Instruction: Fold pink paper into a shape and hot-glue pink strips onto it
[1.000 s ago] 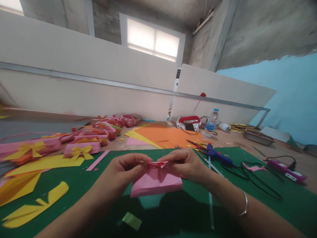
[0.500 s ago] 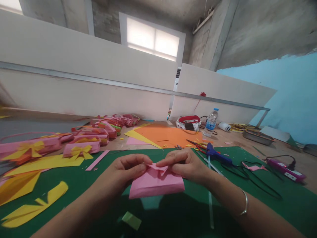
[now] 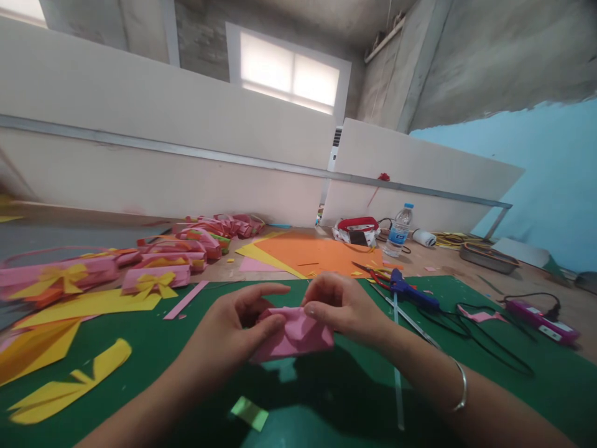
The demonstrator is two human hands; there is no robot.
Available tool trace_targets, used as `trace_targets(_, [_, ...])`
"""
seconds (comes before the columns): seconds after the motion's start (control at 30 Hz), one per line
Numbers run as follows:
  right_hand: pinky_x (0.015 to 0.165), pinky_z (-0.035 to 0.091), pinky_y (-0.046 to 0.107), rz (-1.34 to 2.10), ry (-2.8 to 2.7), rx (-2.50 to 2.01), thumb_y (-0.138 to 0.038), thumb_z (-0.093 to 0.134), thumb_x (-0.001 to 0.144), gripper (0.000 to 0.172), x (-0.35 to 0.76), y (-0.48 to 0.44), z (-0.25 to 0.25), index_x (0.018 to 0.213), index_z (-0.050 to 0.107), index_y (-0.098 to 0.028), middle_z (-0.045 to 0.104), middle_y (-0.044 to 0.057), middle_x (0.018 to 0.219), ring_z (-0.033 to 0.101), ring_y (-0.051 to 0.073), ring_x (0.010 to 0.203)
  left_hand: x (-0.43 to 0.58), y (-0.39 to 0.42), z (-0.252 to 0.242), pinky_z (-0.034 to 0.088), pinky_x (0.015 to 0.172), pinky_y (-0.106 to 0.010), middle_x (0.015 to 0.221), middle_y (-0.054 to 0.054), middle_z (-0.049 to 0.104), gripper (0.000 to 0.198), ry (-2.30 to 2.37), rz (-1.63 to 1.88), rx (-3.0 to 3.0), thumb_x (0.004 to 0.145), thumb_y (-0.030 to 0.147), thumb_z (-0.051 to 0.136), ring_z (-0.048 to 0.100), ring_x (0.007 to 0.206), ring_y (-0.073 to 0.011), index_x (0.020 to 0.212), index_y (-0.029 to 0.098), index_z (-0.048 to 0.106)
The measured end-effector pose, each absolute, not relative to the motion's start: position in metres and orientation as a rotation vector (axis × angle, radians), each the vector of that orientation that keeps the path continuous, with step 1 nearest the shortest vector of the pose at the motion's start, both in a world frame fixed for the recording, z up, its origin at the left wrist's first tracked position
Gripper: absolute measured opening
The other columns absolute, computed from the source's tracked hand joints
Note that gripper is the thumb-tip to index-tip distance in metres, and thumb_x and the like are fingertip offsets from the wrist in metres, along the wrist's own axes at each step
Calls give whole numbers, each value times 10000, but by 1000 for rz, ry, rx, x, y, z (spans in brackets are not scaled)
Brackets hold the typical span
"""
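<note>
Both hands hold a small folded pink paper bag (image 3: 298, 339) above the green cutting mat (image 3: 354, 410). My left hand (image 3: 242, 317) grips its left upper edge, thumb on the near face and index finger lifted over the top. My right hand (image 3: 340, 308) pinches the upper right edge between thumb and fingers. The fingertips behind the paper are partly hidden. Below the bag lies a light green paper scrap (image 3: 250, 413). To the left rests a yellow paper cutout (image 3: 69, 386).
Pink paper bags with yellow bows (image 3: 156, 283) stand at the left. Orange sheets (image 3: 312, 252) lie behind the mat. On the right are a blue glue gun (image 3: 410, 292), red-handled scissors (image 3: 379, 278), a purple power strip (image 3: 541, 320) with black cord, and a water bottle (image 3: 400, 230).
The pink paper has tilted and now shows less of its near face. My left index finger has lifted, and my right hand has shifted its grip along the top edge.
</note>
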State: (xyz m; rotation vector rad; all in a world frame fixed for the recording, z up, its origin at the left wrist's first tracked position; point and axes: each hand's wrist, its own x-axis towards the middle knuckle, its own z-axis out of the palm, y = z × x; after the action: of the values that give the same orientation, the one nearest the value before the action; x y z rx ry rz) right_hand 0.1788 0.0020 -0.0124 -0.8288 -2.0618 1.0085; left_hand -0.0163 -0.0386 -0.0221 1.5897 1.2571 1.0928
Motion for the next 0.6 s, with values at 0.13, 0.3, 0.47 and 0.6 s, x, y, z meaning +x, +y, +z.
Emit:
trace_targets(0.13, [522,400,203,860,-2108,-956,-245,615,764,130,177,0,-13,725,671,-134,632,10,645,542,107,589,-15,-42,-20,460,571,-255,696,-4,692,362,1368,1179,1702,707,402,633,619,647,-175,1015,212,643])
trace_targets(0.3, [560,408,209,743,-2096,-968,-218,633,747,106,174,-5,-12,699,696,-147,659,6,641,565,113,604,-11,-45,-12,465,636,-249,821,-4,736,249,1325,922,1770,751,380,581,652,770,-205,902,228,708])
trace_targets(0.47, [541,385,207,631,-2110,-929,-232,641,746,130,168,-13,-15,649,670,-150,634,10,618,535,105,582,-10,-44,-19,428,594,-238,691,4,722,277,1372,965,1801,761,443,560,615,684,-191,728,232,737])
trace_targets(0.6, [504,339,215,473,-2126,-825,-286,637,760,230,167,-17,-14,575,618,-149,560,-4,547,466,93,527,-14,-44,-24,429,581,-231,637,13,713,223,1381,1099,1819,726,426,614,602,631,-172,670,252,743])
